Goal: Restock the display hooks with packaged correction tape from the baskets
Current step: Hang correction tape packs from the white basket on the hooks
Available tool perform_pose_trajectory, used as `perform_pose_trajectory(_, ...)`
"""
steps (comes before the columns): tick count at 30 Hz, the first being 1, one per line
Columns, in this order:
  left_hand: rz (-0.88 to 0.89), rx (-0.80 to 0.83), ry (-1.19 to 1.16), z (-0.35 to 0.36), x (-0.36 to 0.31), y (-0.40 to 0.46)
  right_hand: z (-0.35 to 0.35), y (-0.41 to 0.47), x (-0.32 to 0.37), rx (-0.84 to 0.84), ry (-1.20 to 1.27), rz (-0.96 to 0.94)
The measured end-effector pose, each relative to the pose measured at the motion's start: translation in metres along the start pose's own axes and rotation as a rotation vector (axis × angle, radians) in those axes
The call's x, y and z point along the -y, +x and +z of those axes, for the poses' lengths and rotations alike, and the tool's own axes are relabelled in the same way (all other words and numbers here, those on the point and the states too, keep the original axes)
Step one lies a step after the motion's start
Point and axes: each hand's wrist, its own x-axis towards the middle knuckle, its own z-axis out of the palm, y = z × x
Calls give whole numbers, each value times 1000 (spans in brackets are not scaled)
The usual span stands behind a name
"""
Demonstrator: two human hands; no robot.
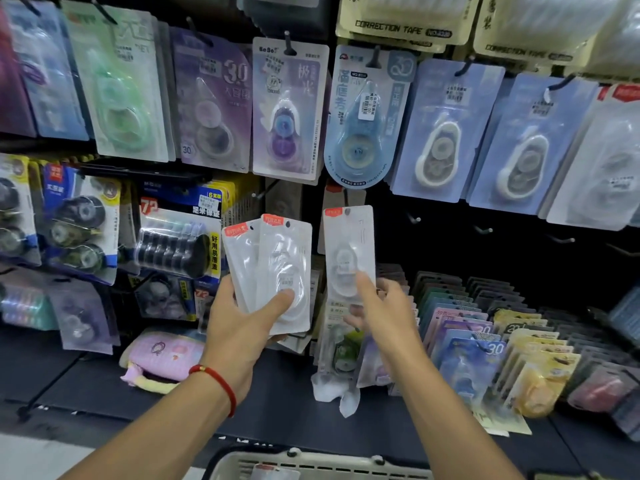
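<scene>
A stationery display wall is seen from above the person's two bare hands. At far left, multi-roll refill packs (81,233) hang on the lower row, and a pink pouch (162,355) lies on the dark shelf below.

Left of centre, the left hand (239,334), with a red cord bracelet (218,382) at the wrist, is curled round the lower part of a small fan of white correction tape packs (273,271); the thumb is pressed across the front pack and the fingers are hidden behind. At least two packs can be made out, their red-labelled tops pointing up.

Just to the right, a single white pack (349,247) is held upright by the right hand (388,310), pinched near its lower end with the thumb on the front. Its hang hole at the top sits just below a hanging pack's red-tabbed header card (341,192); whether the hole is already on a hook cannot be told.

Further right, bare hooks (485,230) project from the dark panel, and rows of coloured packs (485,348) stand on the shelf. A pale basket (311,465) with another pack inside is seen at the bottom edge.

For the step to go well, the pack should be kept vertical, its hole lined up with the hook tip, and slid fully back before the pinch is released, while the spare packs are held steady.
</scene>
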Motion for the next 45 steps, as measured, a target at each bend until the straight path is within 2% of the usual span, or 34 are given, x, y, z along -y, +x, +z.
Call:
perform_pose_trajectory(2,-30,45,-22,1,0,-2,-7,-2,-4,43,-86,138)
perform_pose_trajectory(4,-112,114,-77,2,2,-4,-13,-6,-6,130,-55,178)
perform_pose_trajectory(8,-205,211,-108,5,6,-6,-10,-18,-2,335,-76,-45)
perform_pose_trajectory(12,-194,251,-121,8,7,-9,-5,-25,-1,257,-232,-197)
perform_pose_trajectory(15,-196,268,-191,9,2,-9,-5,-27,2,256,-89,-173)
perform_pose_trajectory(18,-172,191,-192,8,-1,-7,-9,-28,7,192,22,-232)
perform_pose_trajectory(22,-89,53,-84,6,2,-6,-13,-25,10,87,19,-306)
perform_pose_trajectory(30,-29,25,-49,3,5,-4,-10,-21,13,94,59,-326)
perform_pose_trajectory(36,-8,-5,-31,2,4,-2,-5,-18,13,30,114,-301)
perform_pose_trajectory(39,1,-2,-19,1,4,-2,-5,-13,8,2,-9,-179)
perform_pose_trajectory(42,17,32,3,1,4,-4,-14,-9,-3,37,-223,6)
perform_pose_trajectory(45,19,73,18,3,4,-7,-18,-13,-4,156,-220,-9)
